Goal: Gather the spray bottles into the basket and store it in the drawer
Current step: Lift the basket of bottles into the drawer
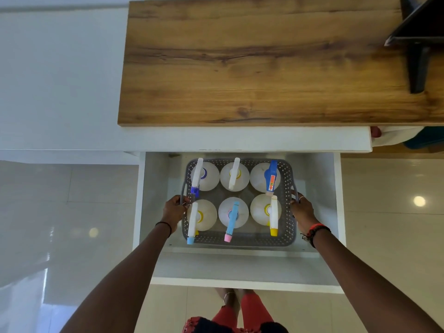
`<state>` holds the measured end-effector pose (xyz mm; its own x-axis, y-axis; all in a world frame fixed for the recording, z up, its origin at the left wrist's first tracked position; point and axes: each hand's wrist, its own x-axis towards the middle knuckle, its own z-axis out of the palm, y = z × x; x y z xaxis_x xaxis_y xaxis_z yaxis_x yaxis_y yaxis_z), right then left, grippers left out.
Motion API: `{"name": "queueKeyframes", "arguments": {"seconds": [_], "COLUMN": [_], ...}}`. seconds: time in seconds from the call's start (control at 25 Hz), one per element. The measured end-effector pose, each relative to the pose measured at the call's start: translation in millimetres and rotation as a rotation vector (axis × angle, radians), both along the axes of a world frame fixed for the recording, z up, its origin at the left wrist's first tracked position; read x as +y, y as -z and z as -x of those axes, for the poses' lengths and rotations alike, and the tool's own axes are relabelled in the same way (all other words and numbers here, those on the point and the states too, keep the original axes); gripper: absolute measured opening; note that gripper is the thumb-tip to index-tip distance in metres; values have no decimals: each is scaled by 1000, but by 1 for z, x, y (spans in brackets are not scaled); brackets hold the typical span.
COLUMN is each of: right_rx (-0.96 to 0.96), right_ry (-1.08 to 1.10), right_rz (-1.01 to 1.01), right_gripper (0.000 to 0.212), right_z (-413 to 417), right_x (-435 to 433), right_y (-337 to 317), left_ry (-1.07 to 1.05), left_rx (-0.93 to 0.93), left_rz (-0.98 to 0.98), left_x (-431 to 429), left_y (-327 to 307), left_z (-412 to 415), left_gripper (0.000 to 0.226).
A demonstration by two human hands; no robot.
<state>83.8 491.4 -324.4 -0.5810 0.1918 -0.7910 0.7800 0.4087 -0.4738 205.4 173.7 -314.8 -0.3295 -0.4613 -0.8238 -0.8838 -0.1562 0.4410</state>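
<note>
So the grey basket (240, 239) is sitting down inside the open white drawer (240, 267), nearer the drawer's back edge than its front edge, with bare drawer floor showing on both sides of it. Six spray bottles (234, 175) are standing upright in it, two rows of three, packed close and filling the basket.

The back row is running like this: one with a white trigger and a dark blue nozzle at the left, an all-white trigger in the middle, and a blue trigger with an orange label at the right. In the front row, a white trigger with a light blue tip is poking out over the basket's front left corner, a light blue trigger with a pink tip is sitting in the middle, and a white trigger with a yellow tip is at the right.

The left hand (174, 210) is curling its fingers round the handle on the basket's left side, and the right hand (303, 210) is doing the same on the right handle, so both are gripping it. From straight above I honestly can't tell whether the basket's bottom is touching the drawer floor or hanging just over it.

A black cord is circling the left wrist and a red and black band is circling the right one. Above the drawer the wooden worktop (264, 68) is carrying a black stand (418, 56) at its far right corner. Glossy pale floor tiles (384, 212) are showing on either side.
</note>
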Motion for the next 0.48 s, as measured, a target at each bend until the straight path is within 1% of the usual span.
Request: {"name": "queueKeyframes", "arguments": {"seconds": [0.08,0.24,0.48], "right_rx": [-2,1,10], "right_ry": [6,5,-16], "right_rz": [-3,-13,4], "right_gripper": [35,37,38], "right_z": [2,4,5], "right_x": [-3,-6,-8], "right_y": [12,32,51], "left_ry": [-9,-17,-8], "left_rx": [-7,-6,3], "left_rz": [6,22,42], "left_x": [-2,-7,-10], "left_y": [12,31,53], "left_z": [1,2,3], "left_gripper": [32,21,19]}}
